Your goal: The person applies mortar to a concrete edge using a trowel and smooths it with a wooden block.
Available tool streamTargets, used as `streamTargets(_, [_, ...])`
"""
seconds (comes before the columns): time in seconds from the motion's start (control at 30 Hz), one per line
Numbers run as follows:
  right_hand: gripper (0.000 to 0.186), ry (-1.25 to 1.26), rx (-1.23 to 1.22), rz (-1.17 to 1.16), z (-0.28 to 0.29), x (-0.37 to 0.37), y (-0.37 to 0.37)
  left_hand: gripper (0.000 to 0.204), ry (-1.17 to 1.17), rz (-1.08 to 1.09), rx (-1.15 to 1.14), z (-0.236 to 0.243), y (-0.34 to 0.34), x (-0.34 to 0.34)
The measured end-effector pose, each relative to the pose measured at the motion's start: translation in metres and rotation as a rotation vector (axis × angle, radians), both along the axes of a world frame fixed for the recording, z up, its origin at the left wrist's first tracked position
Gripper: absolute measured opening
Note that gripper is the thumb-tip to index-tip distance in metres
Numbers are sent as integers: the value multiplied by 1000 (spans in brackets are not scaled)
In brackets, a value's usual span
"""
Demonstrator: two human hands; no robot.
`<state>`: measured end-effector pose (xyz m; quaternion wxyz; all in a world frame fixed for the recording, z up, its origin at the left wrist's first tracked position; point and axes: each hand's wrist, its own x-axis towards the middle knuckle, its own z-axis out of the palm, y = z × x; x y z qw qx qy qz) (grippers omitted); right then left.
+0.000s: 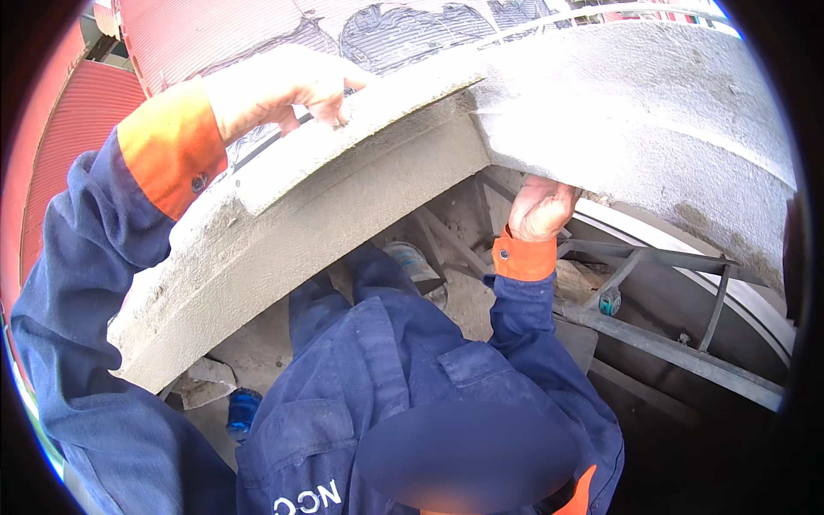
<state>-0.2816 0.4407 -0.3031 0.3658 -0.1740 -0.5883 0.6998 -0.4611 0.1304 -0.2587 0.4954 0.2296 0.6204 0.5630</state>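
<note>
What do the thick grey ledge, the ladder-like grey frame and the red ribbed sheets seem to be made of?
Thick grey ledge: probably concrete or cement render, matt and rough, given its grainy face.
Ladder-like grey frame: likely metal with a dull finish, judging by its slim rails and crossbars.
Red ribbed sheets: perhaps painted metal, though plastic is possible; their regular ridges suggest corrugated sheeting.

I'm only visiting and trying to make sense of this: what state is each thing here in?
Concrete ledge: rough-edged.
Curved grey wall: stained in patches, brightly lit.
Left hand: fingers bent at the ledge's top; grip unclear.
Right hand: fingers curled at the wall's lower edge; grip unclear.
Right chest-pocket flap: down.
Pale container: partly hidden, contents unclear.
Blue container: partly hidden.
Metal frame: open between bars.
</note>
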Motion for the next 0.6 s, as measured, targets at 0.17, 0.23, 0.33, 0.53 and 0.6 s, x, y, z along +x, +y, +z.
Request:
streamTargets(0.17, [45,-23,13,-11,-13,0,3,62,2,7,-38,-7,19,-3])
streamTargets(0.23, [46,-41,24,-5,-15,0,6,61,4,-8,-24,-9,25,-3])
streamTargets(0.33, [49,-38,-2,12,-15,3,2,58,14,-66,-13,-12,32,-6])
streamTargets(0.53, [55,2,-53,2,-13,-1,-7,59,-4,-160,-90,-9,35,-9])
streamTargets(0.6, [54,24,-83,6,-12,2,-1,60,81,-172,59,-23,47,-7])
